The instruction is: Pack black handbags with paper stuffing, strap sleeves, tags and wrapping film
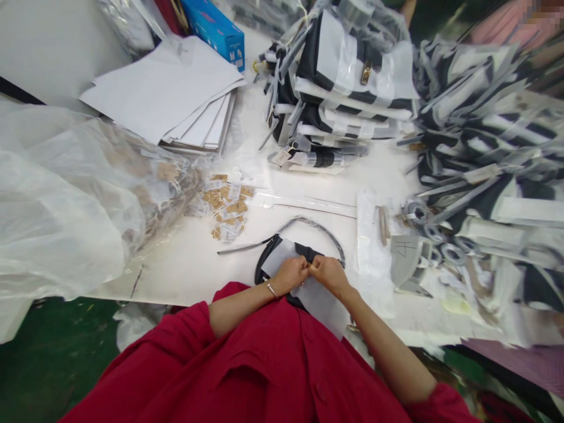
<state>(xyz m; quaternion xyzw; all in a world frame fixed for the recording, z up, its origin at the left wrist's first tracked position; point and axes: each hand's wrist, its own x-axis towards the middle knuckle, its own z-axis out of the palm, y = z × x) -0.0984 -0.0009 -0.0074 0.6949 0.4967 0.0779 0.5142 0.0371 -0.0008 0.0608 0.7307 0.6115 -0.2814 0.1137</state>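
A black handbag point(267, 256) lies at the table's front edge against my red shirt, partly covered by pale wrapping sheet point(326, 302). Its thin wrapped strap point(324, 225) loops out on the table beyond it. Over the middle of the bag, my left hand point(293, 274) and my right hand point(328, 274) meet, fingertips pinched together. Both are closed on the bag's front, by a dark band. The small part between the fingertips is mostly hidden, so its kind cannot be made out.
Several brown and white tags point(229, 205) lie left of centre, beside a large clear plastic bag point(66, 200). White sheets point(171, 88) and a blue box point(215, 32) sit behind. Wrapped handbags point(343, 64) are stacked ahead; more pile up right, near tape rolls point(452, 254). Another person is at the upper right.
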